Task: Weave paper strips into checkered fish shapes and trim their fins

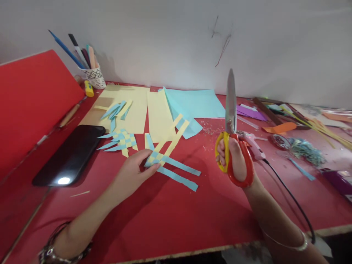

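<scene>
Between the thumb and fingers of my left hand (137, 167) is a small woven paper piece (156, 158) of blue and yellow strips. Two blue tails stretch right from it and two yellow ones point up and away. My right hand (236, 157) grips scissors (231, 102) by their yellow and red handles, blades closed and pointing up, apart from the paper. Just beyond my left hand lies another woven paper piece (125, 140) with pointed blue ends. Loose blue and yellow strips (117, 110) are heaped on a yellow sheet (137, 110) behind it.
A black phone (68, 156) lies at left. At the back are a blue sheet (200, 102) and a pen cup (95, 77). On the right sit a pink glue gun (251, 145) with its cord, a thread bundle (308, 151) and a wooden frame (266, 112). A red board (35, 106) stands at left.
</scene>
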Motion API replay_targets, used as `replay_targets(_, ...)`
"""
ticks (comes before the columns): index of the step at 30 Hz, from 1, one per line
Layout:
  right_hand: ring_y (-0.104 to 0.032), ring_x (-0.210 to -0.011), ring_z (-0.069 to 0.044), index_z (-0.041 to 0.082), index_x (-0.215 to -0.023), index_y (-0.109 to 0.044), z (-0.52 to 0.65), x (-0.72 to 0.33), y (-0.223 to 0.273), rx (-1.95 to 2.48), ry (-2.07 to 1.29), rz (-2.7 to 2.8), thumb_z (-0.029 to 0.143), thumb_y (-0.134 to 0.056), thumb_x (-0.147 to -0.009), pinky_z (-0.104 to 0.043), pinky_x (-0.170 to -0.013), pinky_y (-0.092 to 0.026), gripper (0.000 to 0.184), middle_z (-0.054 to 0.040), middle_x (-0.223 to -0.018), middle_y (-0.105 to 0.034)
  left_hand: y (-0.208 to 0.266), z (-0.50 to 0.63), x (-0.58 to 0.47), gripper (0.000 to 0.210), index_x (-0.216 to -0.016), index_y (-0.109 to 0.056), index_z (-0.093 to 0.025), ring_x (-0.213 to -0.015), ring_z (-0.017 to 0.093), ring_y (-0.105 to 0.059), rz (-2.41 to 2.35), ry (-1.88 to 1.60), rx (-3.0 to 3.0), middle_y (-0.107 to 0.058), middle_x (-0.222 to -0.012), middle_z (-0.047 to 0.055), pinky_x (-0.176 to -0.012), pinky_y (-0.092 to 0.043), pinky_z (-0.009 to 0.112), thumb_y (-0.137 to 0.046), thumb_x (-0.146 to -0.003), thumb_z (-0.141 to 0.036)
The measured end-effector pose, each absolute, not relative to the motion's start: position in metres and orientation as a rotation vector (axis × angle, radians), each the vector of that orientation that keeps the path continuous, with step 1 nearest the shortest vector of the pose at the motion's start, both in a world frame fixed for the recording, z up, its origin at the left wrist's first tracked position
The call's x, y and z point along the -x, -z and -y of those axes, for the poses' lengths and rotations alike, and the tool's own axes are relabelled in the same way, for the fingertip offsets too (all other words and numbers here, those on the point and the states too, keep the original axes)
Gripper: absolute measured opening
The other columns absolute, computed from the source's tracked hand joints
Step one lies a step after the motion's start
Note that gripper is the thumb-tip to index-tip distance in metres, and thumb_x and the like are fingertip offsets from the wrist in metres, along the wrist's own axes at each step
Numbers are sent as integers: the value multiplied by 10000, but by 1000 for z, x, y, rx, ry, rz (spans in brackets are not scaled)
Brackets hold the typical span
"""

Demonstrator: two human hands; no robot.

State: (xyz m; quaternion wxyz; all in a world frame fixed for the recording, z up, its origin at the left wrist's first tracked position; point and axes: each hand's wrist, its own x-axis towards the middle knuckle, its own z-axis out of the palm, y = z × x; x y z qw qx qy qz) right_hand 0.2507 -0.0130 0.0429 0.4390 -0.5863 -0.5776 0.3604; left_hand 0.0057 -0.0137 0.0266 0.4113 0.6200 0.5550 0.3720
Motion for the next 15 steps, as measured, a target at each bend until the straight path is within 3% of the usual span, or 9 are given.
replay_targets(7,-337,-393,-69,212,-671,-380,12,-243,-41,1300,-1014,1310,589,-375,-760,-263,-459,-421,388,55,-542,-355,-29,13,-1,230,-686,-630,-219,-603,150,-548,-1283,-1135,-1018,-626,-639,-19,-573,-419,237,-730,-506,-322)
replay_targets(11,-373,-432,-73,223,-753,-399,13,-242,-37,1203,-1054,1296,542,-484,-730,-243,-455,-426,331,58,-585,-378,-28,10,-1,245,-652,-613,-202,-612,132,-565,-1232,-1278,-799,-624,-624,-31,-607,-454,226,-744,-469,-301)
replay_targets(15,-362,-404,-48,216,-747,-411,15,-241,-36,1068,-1171,1248,502,-481,-752,-221,-414,-396,294,57,-630,-396,-33,6,0,141,-645,-609,-207,-539,86,-509,-1190,-1312,-1013,-572,-568,-55,-539,-422,173,-694,-554,-271)
